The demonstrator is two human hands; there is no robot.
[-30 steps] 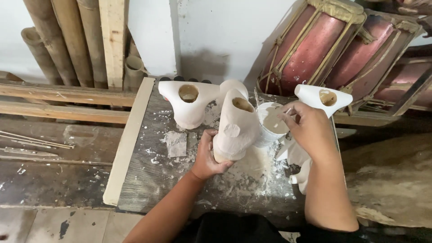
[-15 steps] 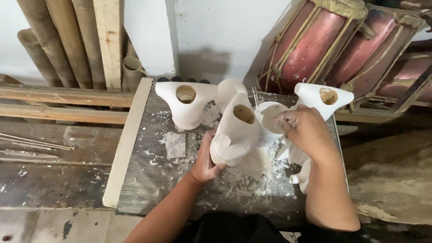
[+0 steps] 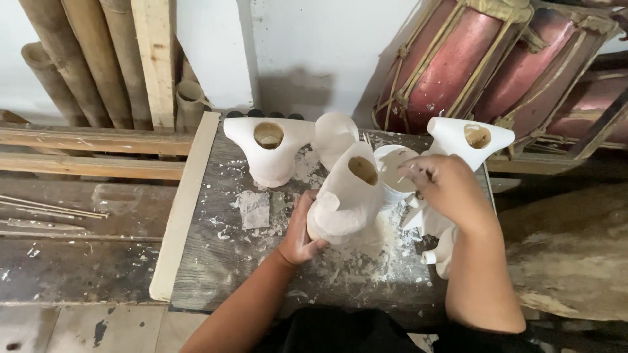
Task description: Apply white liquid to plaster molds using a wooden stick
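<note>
While the left hand (image 3: 302,230) grips the tilted white hollow form (image 3: 348,193) at table centre, its mouth showing an empty tan inside, the right hand (image 3: 447,188) at three o'clock pinches a thin stick over the white cup (image 3: 392,171), whose contents cannot be told.

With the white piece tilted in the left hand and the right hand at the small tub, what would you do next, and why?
Probably bring the right hand back from the white tub to the tilted white piece. The left hand grips its base, its open top faces the tub, and the right hand's fingers sit at the tub's rim.
</note>
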